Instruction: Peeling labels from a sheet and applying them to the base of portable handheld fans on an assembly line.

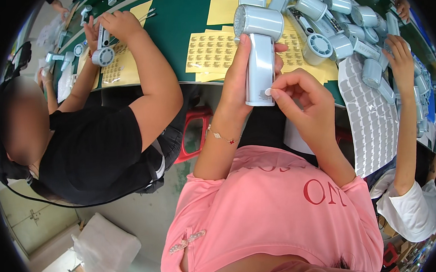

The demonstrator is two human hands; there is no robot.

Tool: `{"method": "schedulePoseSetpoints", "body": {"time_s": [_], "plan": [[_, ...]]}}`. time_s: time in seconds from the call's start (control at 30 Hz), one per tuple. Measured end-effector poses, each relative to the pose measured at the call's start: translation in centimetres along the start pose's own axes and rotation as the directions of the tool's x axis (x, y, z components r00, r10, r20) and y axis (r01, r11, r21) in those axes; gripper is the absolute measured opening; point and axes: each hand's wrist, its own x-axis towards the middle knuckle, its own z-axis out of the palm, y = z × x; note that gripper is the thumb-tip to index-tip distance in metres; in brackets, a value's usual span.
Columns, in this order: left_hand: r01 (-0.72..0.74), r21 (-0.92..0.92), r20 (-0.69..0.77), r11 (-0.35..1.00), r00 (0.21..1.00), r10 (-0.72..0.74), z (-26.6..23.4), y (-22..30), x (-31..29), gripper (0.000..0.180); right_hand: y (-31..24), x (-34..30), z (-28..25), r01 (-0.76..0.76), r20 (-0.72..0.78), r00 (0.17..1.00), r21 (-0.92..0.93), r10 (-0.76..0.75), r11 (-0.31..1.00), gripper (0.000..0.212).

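The left hand [235,76] wraps its fingers around a light-blue fan [260,65], held across the near edge of the green surface [180,27]; the right hand [309,101] pinches a small white disc [268,92] at the handle's lower corner. Bare room lies left of the yellow sheets [205,54]; piled fans [341,46] crowd the right.

left hand [234,68]: fingers curled in grip | right hand [306,99]: thumb, forefinger pinching | forearms [214,153]: angled inward

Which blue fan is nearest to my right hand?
The fan in your left hand: your right hand holds a white disc at its lower end; all others are farther away.
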Motion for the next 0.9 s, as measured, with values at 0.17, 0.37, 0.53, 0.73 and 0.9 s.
{"method": "schedulePoseSetpoints", "body": {"time_s": [0.17, 0.37, 0.53, 0.73, 0.9], "plan": [[0.033, -0.057, 0.005, 0.998, 0.999, -0.033, -0.3, -0.2, -0.3, 0.068, 0.5, -0.5, 0.8, 0.116, -0.057, 0.989, -0.244, -0.133, 0.963, 0.011], [0.121, -0.255, 0.222, 0.959, 0.973, -0.064, -1.0, 0.2, -1.4, 0.068, 0.3, -0.3, -0.5, 0.229, -0.313, 0.937, 0.211, -0.156, 0.95, 0.01], [0.079, -0.196, 0.003, 0.977, 0.997, -0.08, -0.7, -0.1, -1.0, 0.067, 0.8, -0.3, 0.6, 0.633, 0.307, 0.772, -0.304, -0.556, 0.712, 0.021], [0.001, 0.475, -0.319, 0.88, 0.932, 0.171, -3.9, 2.9, -1.5, 0.058, 2.6, 3.0, -5.0, 0.112, -0.345, 0.926, -0.137, -0.154, 0.984, 0.005], [0.135, 0.886, -0.33, 0.443, 0.856, 0.399, -4.8, 4.9, 1.1, 0.049, 5.6, 7.1, -3.5, 0.076, -0.022, 0.996, -0.277, -0.086, 0.958, 0.008]]}}
